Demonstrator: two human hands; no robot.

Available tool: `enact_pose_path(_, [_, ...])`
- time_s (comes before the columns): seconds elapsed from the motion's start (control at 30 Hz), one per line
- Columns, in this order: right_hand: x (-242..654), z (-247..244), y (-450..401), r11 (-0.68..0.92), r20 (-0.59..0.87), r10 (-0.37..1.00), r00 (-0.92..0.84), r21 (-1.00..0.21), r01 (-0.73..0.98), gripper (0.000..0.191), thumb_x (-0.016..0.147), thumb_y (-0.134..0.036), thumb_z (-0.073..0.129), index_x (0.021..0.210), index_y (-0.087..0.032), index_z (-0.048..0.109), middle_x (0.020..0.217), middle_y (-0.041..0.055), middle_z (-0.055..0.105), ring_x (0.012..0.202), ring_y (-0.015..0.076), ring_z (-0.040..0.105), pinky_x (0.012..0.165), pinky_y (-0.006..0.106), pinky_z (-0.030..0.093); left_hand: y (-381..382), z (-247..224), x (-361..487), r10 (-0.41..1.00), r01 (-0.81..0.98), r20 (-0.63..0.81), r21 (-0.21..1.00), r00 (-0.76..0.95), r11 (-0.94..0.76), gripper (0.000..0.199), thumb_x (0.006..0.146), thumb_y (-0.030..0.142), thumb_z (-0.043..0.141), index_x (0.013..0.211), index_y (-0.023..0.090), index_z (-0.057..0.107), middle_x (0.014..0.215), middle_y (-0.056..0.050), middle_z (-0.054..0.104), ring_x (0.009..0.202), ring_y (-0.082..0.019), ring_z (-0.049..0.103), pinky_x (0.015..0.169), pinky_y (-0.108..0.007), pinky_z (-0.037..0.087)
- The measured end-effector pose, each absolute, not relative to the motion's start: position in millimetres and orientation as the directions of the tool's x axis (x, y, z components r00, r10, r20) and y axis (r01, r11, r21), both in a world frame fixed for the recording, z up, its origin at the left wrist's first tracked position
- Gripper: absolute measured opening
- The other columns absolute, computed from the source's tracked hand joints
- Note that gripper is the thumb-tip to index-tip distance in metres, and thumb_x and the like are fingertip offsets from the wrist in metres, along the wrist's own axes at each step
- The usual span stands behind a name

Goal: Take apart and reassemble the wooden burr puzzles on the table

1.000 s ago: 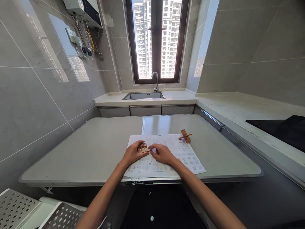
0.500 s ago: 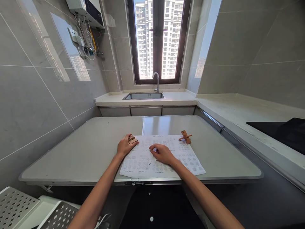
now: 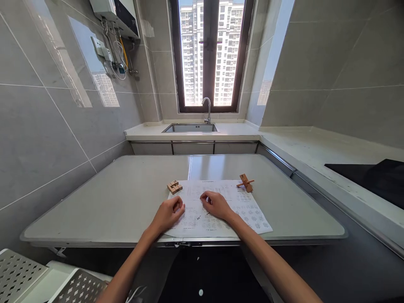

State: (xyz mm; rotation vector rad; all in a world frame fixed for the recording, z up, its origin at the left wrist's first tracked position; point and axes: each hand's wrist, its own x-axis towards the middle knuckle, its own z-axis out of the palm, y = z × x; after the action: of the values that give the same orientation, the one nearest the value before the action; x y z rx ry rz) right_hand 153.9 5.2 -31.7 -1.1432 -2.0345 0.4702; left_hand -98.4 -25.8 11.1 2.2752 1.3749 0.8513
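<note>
Resting on the printed paper, my two hands keep low and close to its middle part. My left hand is bent inward, with only a narrow opening between thumb and fingers, and I see nothing held in it. My right hand is also curled, back side up; whether its fingertips meet, or hide some small thing, I cannot tell.

The wooden block piece lies at the upper left corner of the paper, just beyond my left fingers and apart from them. I think this place is good because it leaves most of the printed drawings uncovered, and the piece is near enough to reach. The crossed wooden piece, with its thin stick set across a flat part, lies at the upper right corner, well apart from the first one. Maybe their separate places help me not to mix them. The paper lies flat on the table, near its front edge, probably so that I can look down on it without leaning.
</note>
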Motion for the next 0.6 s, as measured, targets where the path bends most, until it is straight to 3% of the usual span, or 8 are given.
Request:
enact_pose_path(0.17, [151.2, -31.2, 5.0, 0.517, 0.404, 0.855, -0.325, -0.618, 0.591, 0.013, 0.093, -0.018, 0.059, 0.095, -0.023, 0.071, 0.081, -0.0011, 0.072, 0.07, 0.0159, 0.063, 0.071, 0.029, 0.046, -62.0, 13.3, -79.1, 0.878, 0.571, 0.182, 0.697, 0.443, -0.433, 0.029, 0.089, 0.035, 0.058, 0.066, 0.021, 0.046, 0.06, 0.005, 0.042, 0.057, -0.013, 0.038, 0.057, -0.026, 0.033])
enact_pose_path(0.33, [155.9, -25.0, -8.3, 0.517, 0.372, 0.856, -0.359, -0.624, 0.586, 0.013, 0.092, -0.02, 0.061, 0.093, -0.022, 0.073, 0.085, 0.0011, 0.071, 0.074, 0.0163, 0.063, 0.071, 0.029, 0.048, -67.0, 7.6, -78.3, 0.913, 0.533, 0.194, 0.761, 0.358, -0.37, 0.034, 0.089, 0.043, 0.06, 0.065, 0.021, 0.049, 0.059, 0.005, 0.044, 0.057, -0.013, 0.038, 0.056, -0.026, 0.032])
enact_pose_path(0.43, [169.9, -22.0, -30.9, 0.481, 0.329, 0.873, -0.361, -0.703, 0.523, 0.015, 0.093, -0.025, 0.06, 0.099, -0.022, 0.073, 0.092, 0.0032, 0.072, 0.079, 0.0177, 0.064, 0.073, 0.029, 0.05, -64.6, 2.7, -85.2, 0.942, 0.523, 0.184, 0.793, 0.281, -0.311, 0.037, 0.088, 0.049, 0.06, 0.067, 0.021, 0.051, 0.062, 0.004, 0.047, 0.059, -0.014, 0.04, 0.057, -0.026, 0.033])
enact_pose_path(0.6, [198.9, -29.2, -69.3, 0.341, 0.261, 0.939, -0.224, -0.789, 0.511, 0.023, 0.097, -0.039, 0.058, 0.096, -0.023, 0.074, 0.083, 0.0024, 0.071, 0.072, 0.0189, 0.061, 0.066, 0.031, 0.048, -64.1, -0.9, -88.6, 0.958, 0.483, 0.168, 0.835, 0.232, -0.263, 0.034, 0.088, 0.046, 0.059, 0.067, 0.021, 0.048, 0.064, 0.003, 0.047, 0.061, -0.014, 0.041, 0.058, -0.025, 0.034])
